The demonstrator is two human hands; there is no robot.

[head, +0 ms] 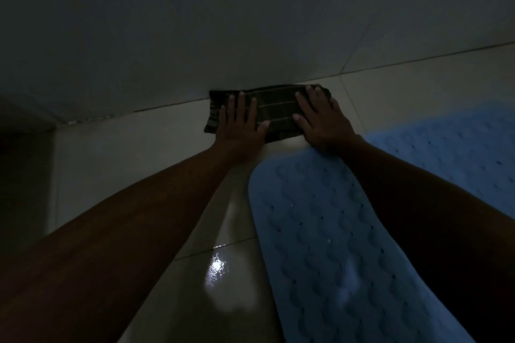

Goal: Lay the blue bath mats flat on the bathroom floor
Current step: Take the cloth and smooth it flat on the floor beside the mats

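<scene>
A blue rubber bath mat [328, 237] with a scalloped pattern and small holes lies flat on the tiled floor, running from the bottom edge toward the wall. A second blue mat [457, 145] lies flat to its right, partly hidden by my right forearm. Beyond them a dark striped folded cloth [276, 108] lies against the base of the wall. My left hand [239, 122] presses flat on the cloth's left half, fingers spread. On the cloth's right end rests my right hand [320, 117], also flat with fingers apart, its heel at the near mat's far end.
The room is dim. A pale tiled wall [250, 22] rises just behind the cloth. Glossy floor tiles [217, 267] reflect a bright spot left of the near mat. A dark corner [25, 131] lies at the far left.
</scene>
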